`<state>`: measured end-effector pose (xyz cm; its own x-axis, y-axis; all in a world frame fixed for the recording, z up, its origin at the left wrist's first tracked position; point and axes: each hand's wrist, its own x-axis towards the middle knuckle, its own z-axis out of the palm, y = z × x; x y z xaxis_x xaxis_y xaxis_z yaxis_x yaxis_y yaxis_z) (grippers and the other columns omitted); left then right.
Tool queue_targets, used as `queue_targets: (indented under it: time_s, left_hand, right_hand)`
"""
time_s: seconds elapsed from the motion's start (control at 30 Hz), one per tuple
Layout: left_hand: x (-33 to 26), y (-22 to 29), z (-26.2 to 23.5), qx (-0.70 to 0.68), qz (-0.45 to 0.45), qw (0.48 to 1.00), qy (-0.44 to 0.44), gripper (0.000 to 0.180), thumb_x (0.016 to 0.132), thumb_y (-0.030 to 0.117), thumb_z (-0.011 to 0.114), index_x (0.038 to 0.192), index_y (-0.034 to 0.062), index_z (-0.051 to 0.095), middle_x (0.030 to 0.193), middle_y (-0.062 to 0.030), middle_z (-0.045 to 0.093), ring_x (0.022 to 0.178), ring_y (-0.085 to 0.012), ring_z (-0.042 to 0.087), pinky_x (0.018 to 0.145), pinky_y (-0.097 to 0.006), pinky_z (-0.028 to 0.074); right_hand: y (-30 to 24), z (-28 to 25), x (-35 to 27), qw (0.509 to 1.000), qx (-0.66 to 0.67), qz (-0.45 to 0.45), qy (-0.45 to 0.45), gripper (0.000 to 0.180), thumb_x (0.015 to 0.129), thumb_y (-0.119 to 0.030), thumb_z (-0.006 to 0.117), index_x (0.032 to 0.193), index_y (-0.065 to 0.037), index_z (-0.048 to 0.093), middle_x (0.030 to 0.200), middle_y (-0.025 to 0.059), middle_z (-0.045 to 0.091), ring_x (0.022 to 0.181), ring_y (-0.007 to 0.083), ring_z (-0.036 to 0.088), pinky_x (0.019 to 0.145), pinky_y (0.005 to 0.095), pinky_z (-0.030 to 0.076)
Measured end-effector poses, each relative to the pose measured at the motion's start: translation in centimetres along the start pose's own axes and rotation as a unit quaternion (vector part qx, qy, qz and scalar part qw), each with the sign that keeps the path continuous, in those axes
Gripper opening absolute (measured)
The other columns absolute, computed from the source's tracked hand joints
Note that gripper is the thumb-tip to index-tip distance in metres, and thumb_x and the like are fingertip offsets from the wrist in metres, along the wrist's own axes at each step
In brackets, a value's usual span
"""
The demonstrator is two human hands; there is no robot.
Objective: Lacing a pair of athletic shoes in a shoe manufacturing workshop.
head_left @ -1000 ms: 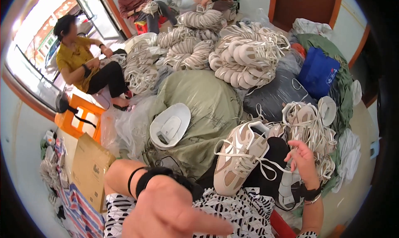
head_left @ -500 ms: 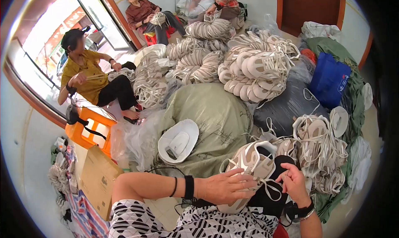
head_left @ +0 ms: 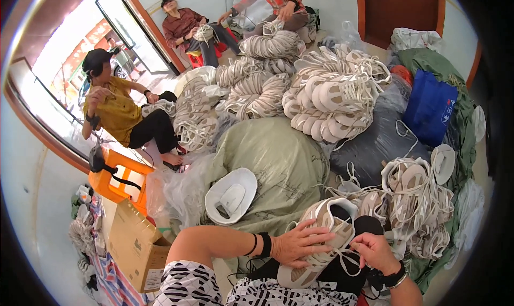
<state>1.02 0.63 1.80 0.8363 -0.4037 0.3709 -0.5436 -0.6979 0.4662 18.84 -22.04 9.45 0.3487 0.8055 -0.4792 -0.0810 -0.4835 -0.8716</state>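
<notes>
A beige and white sneaker (head_left: pixel 324 216) rests on my lap, its heel opening turned away from me and its toe towards me. My left hand (head_left: pixel 297 246) lies across its upper from the left, fingers stretched out and spread. Right of the shoe, the thumb and forefinger of my right hand (head_left: pixel 377 251) pinch a white shoelace (head_left: pixel 350 260). This lace hangs in a loop over the dark cloth on my leg. More sneakers tied together by their laces (head_left: pixel 409 185) are heaped just beyond my right hand.
Ahead are a green sack (head_left: pixel 278 151), a white bowl-shaped object (head_left: pixel 243 191) and large stacks of sneakers (head_left: pixel 332 100). At left stand an orange stool (head_left: pixel 115 161) and a cardboard box (head_left: pixel 131 242). A blue bag (head_left: pixel 428 108) is at right. Several people sit further back.
My right hand has come down and closer to the shoe with the lace. My left hand stays on the upper. The co-worker in yellow has raised one hand.
</notes>
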Motion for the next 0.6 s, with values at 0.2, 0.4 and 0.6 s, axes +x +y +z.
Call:
queue_targets:
  time_s: [0.2, 0.4, 0.6]
  left_hand:
    - [0.1, -0.2, 0.4, -0.030, -0.006, 0.999, 0.006, 0.070, 0.080, 0.036, 0.060, 0.143, 0.0166, 0.037, 0.153, -0.0131, 0.026, 0.138, -0.0320, 0.026, 0.111, -0.057, 0.012]
    - [0.2, 0.0, 0.7, -0.039, -0.003, 0.999, -0.007, 0.084, 0.071, 0.027, 0.069, 0.146, 0.0145, 0.032, 0.155, -0.0142, 0.021, 0.141, -0.0330, 0.022, 0.112, -0.056, 0.011]
    - [0.3, -0.1, 0.6, -0.041, -0.010, 0.999, -0.009, 0.084, 0.072, 0.028, 0.068, 0.146, 0.0157, 0.032, 0.155, -0.0140, 0.020, 0.141, -0.0329, 0.022, 0.112, -0.056, 0.010]
  right_hand:
    - [0.5, -1.0, 1.0, 0.997, 0.018, 0.016, -0.069, 0.014, 0.091, -0.007, 0.059, 0.098, 0.004, 0.062, 0.078, 0.0068, 0.066, 0.048, 0.0090, 0.059, 0.043, 0.0194, 0.045]
    - [0.8, -1.5, 0.9, 0.994, 0.037, 0.055, -0.084, 0.016, 0.088, -0.005, 0.063, 0.102, 0.005, 0.062, 0.083, 0.0089, 0.067, 0.052, 0.0092, 0.061, 0.045, 0.0198, 0.048]
    - [0.8, -1.6, 1.3, 0.990, 0.089, 0.058, -0.096, 0.014, 0.087, -0.002, 0.064, 0.100, 0.005, 0.063, 0.079, 0.0070, 0.066, 0.052, 0.0084, 0.060, 0.046, 0.0187, 0.047]
